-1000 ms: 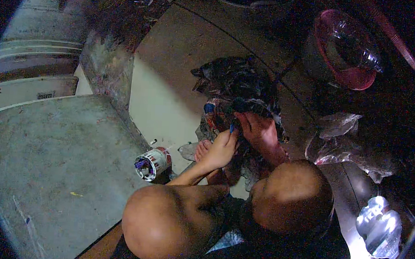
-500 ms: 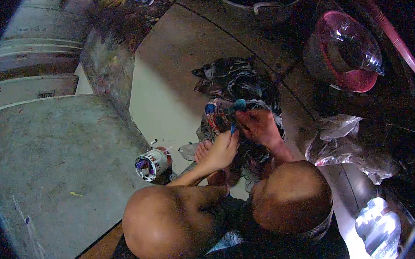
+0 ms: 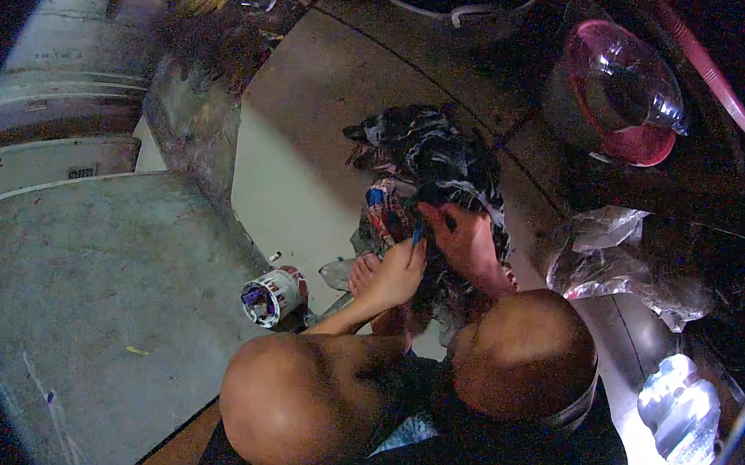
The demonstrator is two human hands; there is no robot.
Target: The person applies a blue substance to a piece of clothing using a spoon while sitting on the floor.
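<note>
My left hand (image 3: pixel 399 271) is closed on a slim blue piece (image 3: pixel 416 234), which pokes up from the fingertips; its kind is too small to tell. Just right of it and slightly farther off, my right hand (image 3: pixel 468 243) has its fingers curled in a pinch, and what they hold is hidden. Both hands are over a crumpled heap of dark plastic bags (image 3: pixel 430 154) on the floor between my legs. A printed red, blue and white wrapper (image 3: pixel 379 205) lies at the heap's left side, close to the left hand.
A tipped white tub (image 3: pixel 293 286) with purple scraps is left of my left forearm. At far right stands a pink-rimmed basin (image 3: pixel 585 53) with clear plastic in it. Clear plastic bags (image 3: pixel 629 272) lie nearer. A grey board (image 3: pixel 126 302) covers the left side.
My right hand has turned and shifted slightly, with its fingers lower into the heap. The teal rounded piece seen by its fingertips no longer shows. My left hand has barely moved.
</note>
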